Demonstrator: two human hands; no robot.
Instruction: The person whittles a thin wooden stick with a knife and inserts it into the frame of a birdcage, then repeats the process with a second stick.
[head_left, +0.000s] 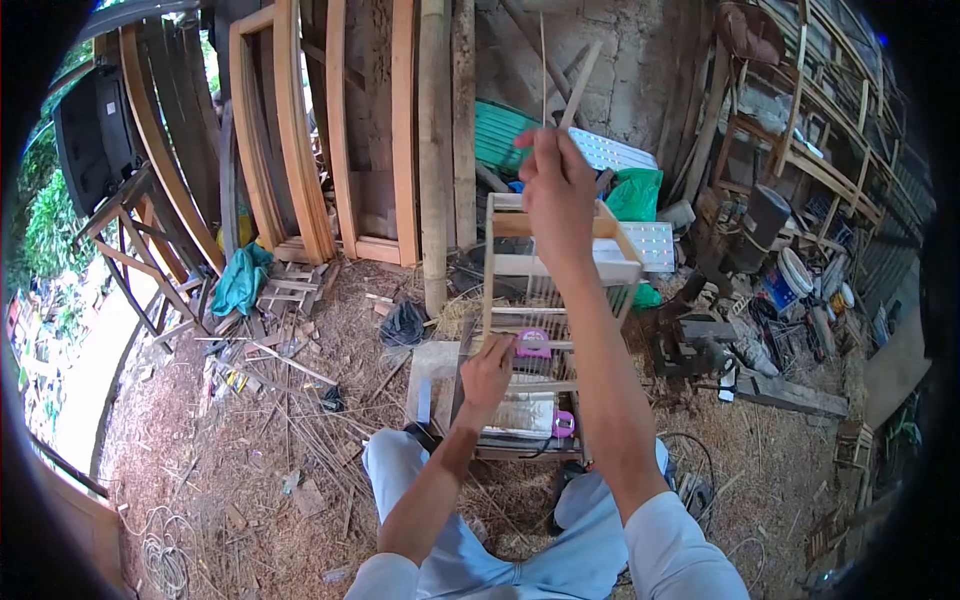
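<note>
A cage-like wooden frame [568,267] with rows of thin bars stands in front of my knees. My right hand [560,185] is raised over its top, fingers closed around a thin stick [543,70] that points straight up. Lower down, my left hand [487,370] is closed at the left side of the frame, its fingertips close to a crossbar; what they pinch is hidden. Right beside those fingertips is a pink plastic piece [533,343]. A second pink piece [564,424] sits near the bottom of the frame.
Wood shavings and scattered sticks cover the ground [270,500]. Tall wooden frames [285,130] lean at the back left, next to a round post [434,150]. Green plastic [635,195] lies behind the cage. Clutter with a dark cylinder [766,215] fills the right side.
</note>
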